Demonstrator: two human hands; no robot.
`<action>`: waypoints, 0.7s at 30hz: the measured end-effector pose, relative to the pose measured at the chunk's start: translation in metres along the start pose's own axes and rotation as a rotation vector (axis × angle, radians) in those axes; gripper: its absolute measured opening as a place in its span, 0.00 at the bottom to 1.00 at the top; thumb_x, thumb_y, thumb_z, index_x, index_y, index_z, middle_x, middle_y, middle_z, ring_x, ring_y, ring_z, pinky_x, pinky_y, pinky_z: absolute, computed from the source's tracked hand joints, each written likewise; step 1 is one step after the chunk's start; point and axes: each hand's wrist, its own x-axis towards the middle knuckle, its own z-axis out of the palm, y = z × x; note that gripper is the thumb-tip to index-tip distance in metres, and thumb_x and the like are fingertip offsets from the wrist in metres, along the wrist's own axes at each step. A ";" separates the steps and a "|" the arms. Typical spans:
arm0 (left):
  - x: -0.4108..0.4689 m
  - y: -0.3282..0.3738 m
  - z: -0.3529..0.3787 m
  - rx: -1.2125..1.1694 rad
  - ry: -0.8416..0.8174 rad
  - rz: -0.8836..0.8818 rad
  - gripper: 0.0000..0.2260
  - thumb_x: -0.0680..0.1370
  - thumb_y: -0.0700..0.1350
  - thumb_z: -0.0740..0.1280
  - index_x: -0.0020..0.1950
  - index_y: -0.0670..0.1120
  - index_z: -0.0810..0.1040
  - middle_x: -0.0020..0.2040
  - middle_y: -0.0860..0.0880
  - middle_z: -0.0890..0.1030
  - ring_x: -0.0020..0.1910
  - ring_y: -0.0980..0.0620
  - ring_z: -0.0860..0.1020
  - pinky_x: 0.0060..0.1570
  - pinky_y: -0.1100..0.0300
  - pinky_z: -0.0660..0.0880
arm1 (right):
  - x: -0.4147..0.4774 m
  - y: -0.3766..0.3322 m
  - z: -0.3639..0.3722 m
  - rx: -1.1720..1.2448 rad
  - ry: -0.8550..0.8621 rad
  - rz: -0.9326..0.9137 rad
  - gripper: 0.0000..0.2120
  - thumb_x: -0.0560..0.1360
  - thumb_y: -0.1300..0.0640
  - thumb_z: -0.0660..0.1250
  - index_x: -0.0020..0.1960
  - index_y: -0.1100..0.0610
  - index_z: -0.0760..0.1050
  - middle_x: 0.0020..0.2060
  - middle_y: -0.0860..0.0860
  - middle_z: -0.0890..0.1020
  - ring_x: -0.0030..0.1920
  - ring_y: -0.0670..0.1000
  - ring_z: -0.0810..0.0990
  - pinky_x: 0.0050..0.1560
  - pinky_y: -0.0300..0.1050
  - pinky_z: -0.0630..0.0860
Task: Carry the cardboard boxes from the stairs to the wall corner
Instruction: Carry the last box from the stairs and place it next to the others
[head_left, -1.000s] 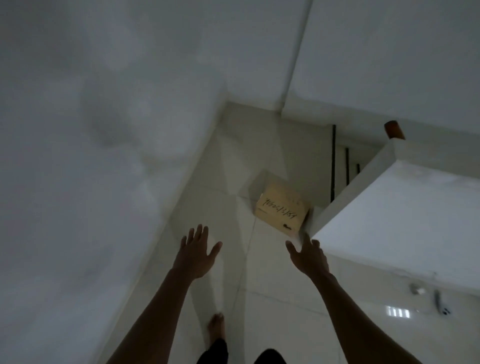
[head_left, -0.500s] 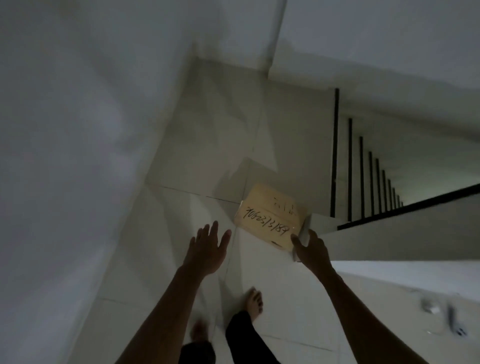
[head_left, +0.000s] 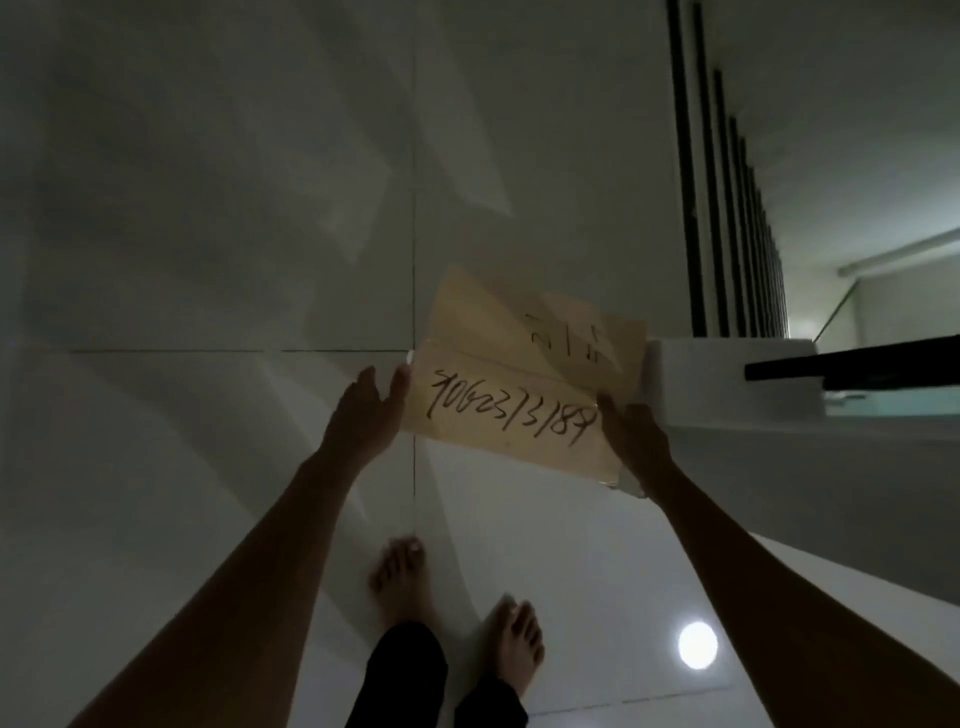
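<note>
A tan cardboard box (head_left: 524, 379) with black handwritten digits on its top sits on the tiled landing, right beside the low white wall at the head of the stairs. My left hand (head_left: 366, 410) presses flat against its left side, thumb up at the top edge. My right hand (head_left: 631, 441) holds the box's right near corner, fingers wrapped under its edge. Whether the box is lifted off the floor cannot be told.
Dark-edged stair steps (head_left: 727, 208) drop away at the upper right. A low white wall (head_left: 737, 384) with a black rail (head_left: 852, 364) borders the box's right. My bare feet (head_left: 452, 608) stand on glossy white floor tiles (head_left: 208, 260).
I have stepped closer and bent down over the box. Both hands went from open in the air to touching the box's two sides.
</note>
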 end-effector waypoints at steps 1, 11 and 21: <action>0.017 0.001 0.009 -0.038 0.008 -0.002 0.36 0.82 0.64 0.52 0.81 0.40 0.57 0.78 0.37 0.65 0.76 0.39 0.66 0.72 0.46 0.65 | 0.013 0.004 0.007 0.042 0.009 0.011 0.40 0.81 0.35 0.63 0.78 0.64 0.64 0.72 0.63 0.74 0.70 0.63 0.75 0.60 0.49 0.71; 0.070 0.020 0.049 -0.218 -0.074 -0.007 0.32 0.75 0.70 0.63 0.64 0.46 0.79 0.54 0.45 0.83 0.55 0.43 0.81 0.57 0.50 0.77 | 0.057 0.025 0.022 0.491 -0.129 0.047 0.49 0.61 0.32 0.77 0.76 0.53 0.70 0.63 0.52 0.82 0.59 0.54 0.81 0.58 0.52 0.79; -0.112 -0.015 -0.075 -0.456 0.049 -0.236 0.24 0.77 0.66 0.64 0.63 0.49 0.78 0.53 0.47 0.80 0.51 0.46 0.78 0.57 0.50 0.75 | -0.113 -0.049 -0.030 0.199 -0.200 -0.076 0.40 0.70 0.31 0.74 0.74 0.52 0.75 0.61 0.52 0.81 0.64 0.58 0.79 0.68 0.56 0.75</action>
